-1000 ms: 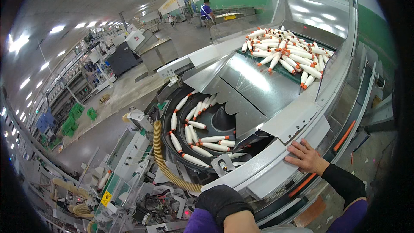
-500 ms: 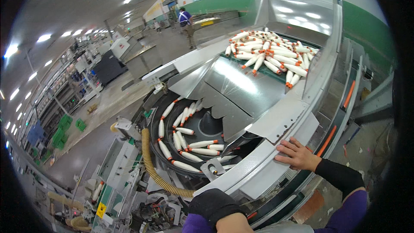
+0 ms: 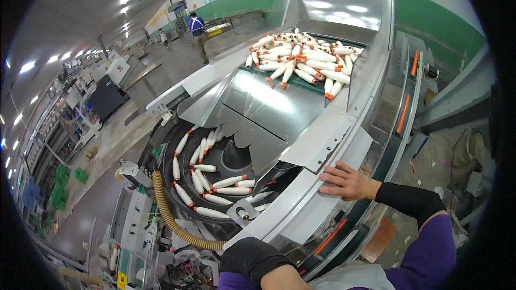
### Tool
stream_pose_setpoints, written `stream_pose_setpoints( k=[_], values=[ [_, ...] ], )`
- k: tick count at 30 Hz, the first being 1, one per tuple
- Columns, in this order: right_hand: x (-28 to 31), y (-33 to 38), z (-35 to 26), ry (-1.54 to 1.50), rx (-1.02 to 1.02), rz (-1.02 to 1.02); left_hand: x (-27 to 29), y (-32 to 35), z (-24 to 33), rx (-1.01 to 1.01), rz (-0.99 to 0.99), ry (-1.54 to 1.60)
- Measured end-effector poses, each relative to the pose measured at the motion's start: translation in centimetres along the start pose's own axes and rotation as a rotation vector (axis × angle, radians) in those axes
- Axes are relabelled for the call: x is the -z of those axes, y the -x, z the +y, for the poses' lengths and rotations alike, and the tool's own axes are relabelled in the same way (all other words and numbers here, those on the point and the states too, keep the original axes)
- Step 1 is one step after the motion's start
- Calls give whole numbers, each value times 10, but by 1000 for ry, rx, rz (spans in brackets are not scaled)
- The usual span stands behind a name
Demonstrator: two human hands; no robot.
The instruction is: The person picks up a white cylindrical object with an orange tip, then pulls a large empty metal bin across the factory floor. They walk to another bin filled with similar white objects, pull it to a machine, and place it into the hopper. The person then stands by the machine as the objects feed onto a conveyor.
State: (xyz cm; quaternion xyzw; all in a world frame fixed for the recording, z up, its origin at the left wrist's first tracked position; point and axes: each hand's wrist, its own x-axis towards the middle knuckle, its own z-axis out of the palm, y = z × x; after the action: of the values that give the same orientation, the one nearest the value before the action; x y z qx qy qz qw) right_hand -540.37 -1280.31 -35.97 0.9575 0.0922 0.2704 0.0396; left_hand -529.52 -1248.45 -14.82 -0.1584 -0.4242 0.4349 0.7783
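My right hand rests flat, fingers spread, on the light-grey metal edge of a feeding machine. It holds nothing. My left forearm, in a black sleeve cover, enters at the bottom; its hand is out of the picture. Left of my hands, a round black bowl contains several white yarn bobbins with orange ends, lined up around its curve. A sloping metal plate leads from it up to a heap of such bobbins on a green belt.
A narrow dark conveyor carrying orange tubes runs along the machine's right side. A ribbed tan hose curves past the bowl. Green crates stand far left. Another person is in the back aisle.
My view has shifted, so the machine appears farther left and slightly higher. Orange tubes have travelled away along the side conveyor. My right hand keeps its place on the edge.
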Motion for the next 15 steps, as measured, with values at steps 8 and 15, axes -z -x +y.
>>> stream_pose_setpoints(
  k=[8, 15],
  values=[
    [-15, 6, -1, 93, 9, -39, 3, 0, 2, 20, -10, -206],
    [-23, 9, -4, 98, 0, -20, 9, 6, 3, 50, 36, -52]
  ],
)
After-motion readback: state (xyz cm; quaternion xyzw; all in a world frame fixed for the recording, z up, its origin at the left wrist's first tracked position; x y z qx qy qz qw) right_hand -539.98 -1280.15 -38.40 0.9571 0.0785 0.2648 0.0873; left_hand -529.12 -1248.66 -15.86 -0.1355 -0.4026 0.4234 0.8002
